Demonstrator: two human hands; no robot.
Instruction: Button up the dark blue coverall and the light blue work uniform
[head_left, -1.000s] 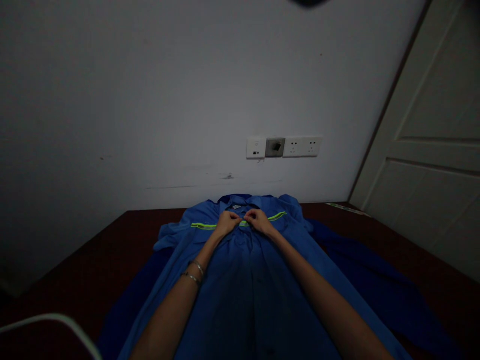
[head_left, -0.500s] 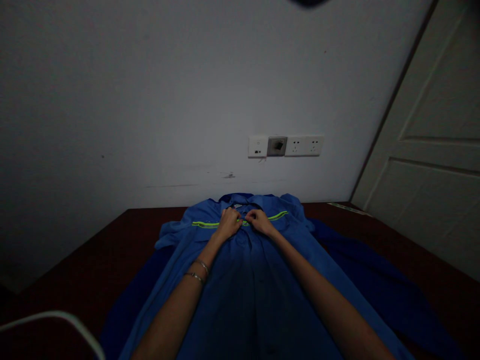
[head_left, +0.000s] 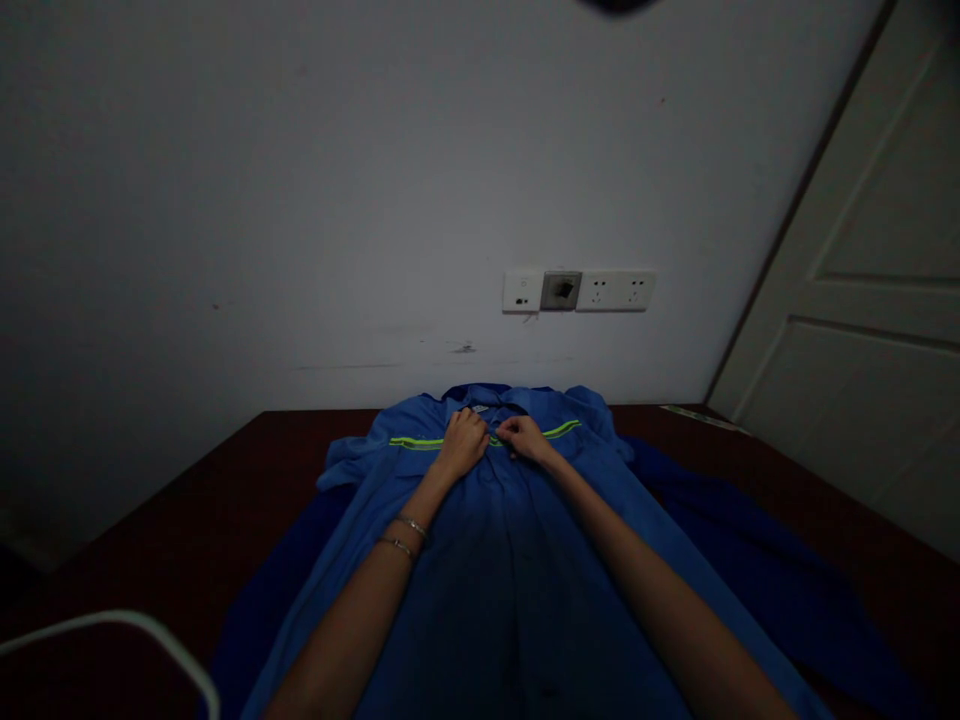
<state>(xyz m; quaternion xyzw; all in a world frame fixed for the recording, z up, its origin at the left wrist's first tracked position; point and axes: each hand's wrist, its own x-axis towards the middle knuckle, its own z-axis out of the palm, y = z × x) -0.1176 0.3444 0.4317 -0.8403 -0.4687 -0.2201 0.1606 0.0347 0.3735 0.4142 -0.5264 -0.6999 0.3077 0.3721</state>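
Note:
A blue work shirt (head_left: 480, 560) with yellow-green stripes across the chest lies spread out, collar toward the wall. Both hands are at its front placket, just below the collar and level with the stripe. My left hand (head_left: 465, 440) has its fingers curled down onto the left side of the opening, closed on the fabric. Close beside it, my right hand (head_left: 523, 438) pinches the fabric edge between thumb and fingers. Any button between the fingertips is too small and dark to make out. Two bracelets (head_left: 405, 537) circle my left wrist.
A dark red tabletop (head_left: 225, 490) bears the shirt, with darker blue cloth (head_left: 750, 540) lying under it. A white wall (head_left: 337, 200) with sockets (head_left: 615, 291) rises behind. A panelled door (head_left: 862, 300) stands at right. A white cable (head_left: 112, 617) curves at lower left.
My left hand has turned slightly, its fingers now more bunched over the placket. My right hand stays pinched beside it. The whole view has shifted a little.

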